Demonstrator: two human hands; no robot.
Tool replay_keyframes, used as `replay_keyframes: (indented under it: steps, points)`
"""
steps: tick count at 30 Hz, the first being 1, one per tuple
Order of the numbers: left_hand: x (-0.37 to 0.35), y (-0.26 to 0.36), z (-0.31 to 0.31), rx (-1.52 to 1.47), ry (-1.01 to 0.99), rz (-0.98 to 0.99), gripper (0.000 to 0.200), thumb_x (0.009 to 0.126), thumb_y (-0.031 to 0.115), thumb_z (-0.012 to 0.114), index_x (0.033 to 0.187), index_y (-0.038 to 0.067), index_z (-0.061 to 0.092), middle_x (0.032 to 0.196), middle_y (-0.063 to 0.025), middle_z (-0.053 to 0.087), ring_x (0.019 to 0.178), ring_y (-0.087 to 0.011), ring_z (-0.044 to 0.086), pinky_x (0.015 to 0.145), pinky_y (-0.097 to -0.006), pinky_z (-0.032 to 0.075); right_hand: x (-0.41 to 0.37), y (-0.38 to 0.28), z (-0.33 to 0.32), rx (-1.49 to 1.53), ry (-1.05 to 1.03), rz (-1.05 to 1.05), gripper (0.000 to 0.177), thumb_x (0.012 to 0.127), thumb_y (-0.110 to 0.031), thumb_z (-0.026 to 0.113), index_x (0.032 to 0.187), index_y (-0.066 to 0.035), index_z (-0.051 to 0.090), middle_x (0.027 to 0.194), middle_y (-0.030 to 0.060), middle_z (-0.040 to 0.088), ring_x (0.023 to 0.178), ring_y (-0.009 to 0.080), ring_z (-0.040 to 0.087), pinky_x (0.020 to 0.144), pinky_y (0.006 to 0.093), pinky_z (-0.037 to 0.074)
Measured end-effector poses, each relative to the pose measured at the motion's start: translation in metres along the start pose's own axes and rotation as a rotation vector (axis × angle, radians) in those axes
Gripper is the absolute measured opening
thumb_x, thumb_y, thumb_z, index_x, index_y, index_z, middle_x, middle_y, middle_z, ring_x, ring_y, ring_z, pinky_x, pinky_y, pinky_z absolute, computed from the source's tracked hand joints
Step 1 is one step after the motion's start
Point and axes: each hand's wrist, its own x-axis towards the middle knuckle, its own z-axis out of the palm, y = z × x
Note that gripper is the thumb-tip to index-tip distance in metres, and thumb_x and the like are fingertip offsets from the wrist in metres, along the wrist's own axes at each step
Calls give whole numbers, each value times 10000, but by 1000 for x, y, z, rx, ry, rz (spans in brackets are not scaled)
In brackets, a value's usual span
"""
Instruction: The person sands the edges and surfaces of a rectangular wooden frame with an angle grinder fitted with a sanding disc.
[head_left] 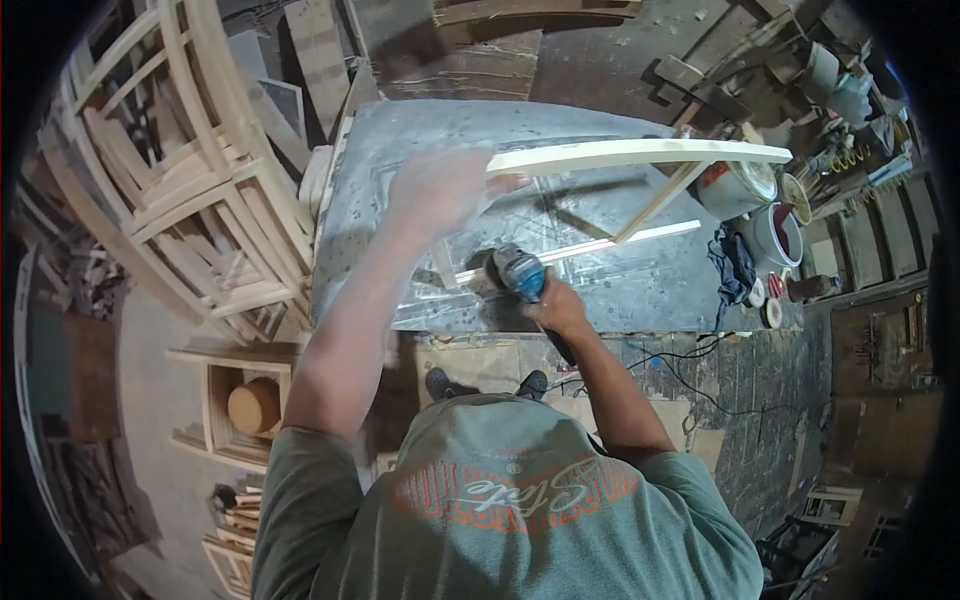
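Note:
A pale wooden frame (640, 152) with two long rails and short crosspieces stands tilted over the grey, scuffed worktop (380, 130). My left hand (440, 190), smeared by motion, is at the left end of its upper curved rail, with fingertips showing under the wood. My right hand (560, 305) is wrapped round a blue and grey power sander (522, 274). The sander's round head is right at the lower rail (650, 234), near its left end. A dark end of the tool shows below my right wrist.
White buckets (775, 240), a dark cloth (733, 265) and small rolls (771, 312) crowd the worktop's right end. Large wooden frames (185, 200) lean at the left. A black cable (680, 375) crosses the floor; a wooden box frame (215, 400) stands lower left.

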Motion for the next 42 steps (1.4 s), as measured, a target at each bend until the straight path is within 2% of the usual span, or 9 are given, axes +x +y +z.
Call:
replay_keyframes:
  steps: [5,7,14,16,19,21,27,35,42]
  points:
    - [1,7,-6,0,-67,-59,738,896,690,471,1207,41,634,1113,-199,670,1081,-354,624,929,-486,476,16,85,-38,93,206,64,716,594,-334,770,1137,78,554,967,297,672,954,444,660,844,458,522]
    - [0,5,3,34,25,-39,655,916,656,459,1086,62,674,1002,-161,700,987,-331,665,847,-493,519,28,115,-51,86,219,115,750,590,-351,776,1169,66,545,1041,299,662,1017,438,644,882,460,513]
    - [-1,8,0,105,52,-14,641,917,641,481,1114,62,674,971,-159,708,966,-318,678,830,-474,530,44,149,-71,116,202,187,714,585,-333,799,1162,24,576,1085,296,660,1051,428,639,899,463,508]
    - [-1,6,2,108,73,1,649,915,645,480,1126,63,672,972,-158,710,966,-316,680,831,-471,532,40,143,-72,115,204,192,698,592,-325,795,1157,22,578,1076,294,663,1043,431,640,891,466,509]
    - [0,10,-11,33,-103,-59,821,892,712,451,1290,8,589,1164,-212,660,1137,-353,605,974,-478,465,34,134,-66,157,216,164,668,591,-304,784,1130,36,585,1038,275,676,1007,419,653,866,452,514]
    - [0,10,-11,15,-111,-65,822,892,712,451,1285,4,591,1166,-215,658,1132,-353,607,974,-482,463,30,127,-56,202,226,113,625,577,-281,780,1079,50,610,998,241,691,961,381,675,834,420,518]
    - [1,4,-3,21,-70,-33,800,903,699,445,1265,5,610,1158,-218,661,1123,-349,612,970,-484,463,18,54,-25,107,110,14,690,616,-356,759,1144,45,570,1015,306,665,995,452,640,859,478,513]
    - [-1,4,-4,57,-70,3,752,905,689,449,1210,30,647,1062,-190,697,1052,-335,650,910,-487,498,12,-30,15,-19,-59,-11,684,619,-354,781,1133,20,529,990,281,673,972,445,648,848,481,519]
    - [-1,0,2,67,-18,38,735,908,687,442,1184,42,660,1024,-181,704,999,-330,667,875,-482,516,1,-35,20,-56,-111,-17,770,632,-358,769,1244,31,508,1015,287,671,980,439,650,861,485,518]
